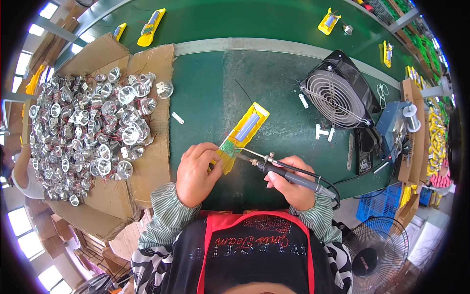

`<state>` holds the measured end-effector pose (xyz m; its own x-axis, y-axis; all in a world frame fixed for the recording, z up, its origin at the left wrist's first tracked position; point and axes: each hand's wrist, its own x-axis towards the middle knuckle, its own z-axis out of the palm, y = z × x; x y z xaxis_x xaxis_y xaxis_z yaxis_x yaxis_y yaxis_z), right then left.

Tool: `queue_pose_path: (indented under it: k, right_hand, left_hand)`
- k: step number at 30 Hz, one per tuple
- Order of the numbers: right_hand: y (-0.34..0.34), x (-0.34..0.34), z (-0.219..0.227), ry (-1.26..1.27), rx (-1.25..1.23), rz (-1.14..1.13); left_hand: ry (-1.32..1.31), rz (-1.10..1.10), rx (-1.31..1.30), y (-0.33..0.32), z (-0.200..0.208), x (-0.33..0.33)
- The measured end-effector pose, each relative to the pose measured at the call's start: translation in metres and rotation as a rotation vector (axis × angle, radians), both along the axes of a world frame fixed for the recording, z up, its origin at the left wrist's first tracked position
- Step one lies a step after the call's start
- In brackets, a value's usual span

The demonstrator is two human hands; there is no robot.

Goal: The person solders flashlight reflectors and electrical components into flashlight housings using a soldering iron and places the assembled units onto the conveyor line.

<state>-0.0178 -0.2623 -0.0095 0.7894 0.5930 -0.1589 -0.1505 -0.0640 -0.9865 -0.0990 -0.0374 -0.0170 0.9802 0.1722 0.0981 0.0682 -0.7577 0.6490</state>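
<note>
A yellow plastic flashlight housing [263, 113] lies slanted on the green bench in front of me. In it sit a lilac-grey cylindrical battery [247, 127] and a small green circuit board [228, 147], and a thin black wire sticks out of its far end. My left hand [197, 172] is closed around the near end of the housing, its fingertips beside the board. In my right hand [294, 186] is a soldering iron [289, 179] with a thin metal feed tube alongside. The iron's tip points at the board; whether it touches, I cannot tell.
Left, a cardboard tray [149, 186] holds many shiny reflectors [126, 95]. Right stand a black fan [338, 98] with a round guard, a blue-grey device [393, 125] and a solder spool [411, 117]. Small white parts [320, 132] lie nearby. Yellow housings [152, 28] rest on the far green strip.
</note>
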Motion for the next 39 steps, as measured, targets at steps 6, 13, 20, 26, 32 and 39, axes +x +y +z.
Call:
queue_pose_path:
  k: [6,13,20,26,32,39]
  right_hand:
    - [0.001,-0.001,-0.002,-0.017,-0.003,0.003]
    - [-0.003,-0.001,0.0,-0.073,0.0,-0.001]
    - [-0.01,0.001,0.012,-0.002,0.038,-0.099]
    - [-0.015,0.0,0.009,-0.006,0.059,-0.126]
    - [-0.019,0.001,0.01,-0.007,0.062,-0.15]
    - [-0.024,0.003,0.012,-0.029,0.064,-0.212]
  left_hand:
    - [0.0,0.008,-0.004,-0.001,-0.001,-0.001]
    - [0.003,0.007,-0.014,-0.001,-0.001,-0.001]
    - [0.001,0.019,-0.003,-0.001,-0.003,-0.001]
    - [0.0,0.019,0.011,-0.003,-0.001,-0.002]
    - [-0.019,0.018,0.023,-0.004,0.001,-0.002]
    - [0.027,-0.07,0.001,0.012,0.013,-0.001]
